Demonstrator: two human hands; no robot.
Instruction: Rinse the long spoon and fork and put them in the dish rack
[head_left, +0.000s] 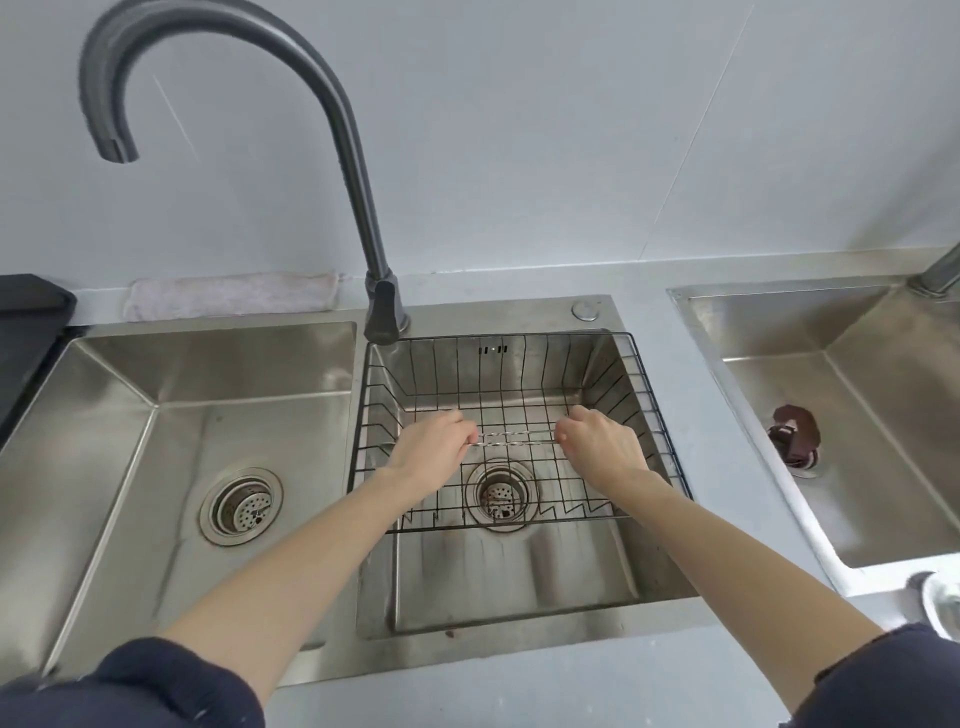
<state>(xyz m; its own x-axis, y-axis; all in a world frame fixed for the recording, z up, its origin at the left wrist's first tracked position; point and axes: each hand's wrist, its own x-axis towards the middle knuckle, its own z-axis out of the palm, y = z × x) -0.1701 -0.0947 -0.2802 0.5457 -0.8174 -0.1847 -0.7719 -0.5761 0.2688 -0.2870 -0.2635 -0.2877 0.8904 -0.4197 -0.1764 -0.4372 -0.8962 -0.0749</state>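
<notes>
Over dish rack (652, 395): utensils (514, 439) pinched (both ends)

We see a pale grey tabletop (649, 332) with a steel double sink (218, 364) set into it and a second sink (852, 364) to the right. A black wire rack (652, 395) hangs over the right basin of the double sink, its rim resting on the sink's edges. Behind the left basin a folded cloth (228, 296) lies on the tabletop, with a dark faucet (358, 208) rising beside it.
</notes>
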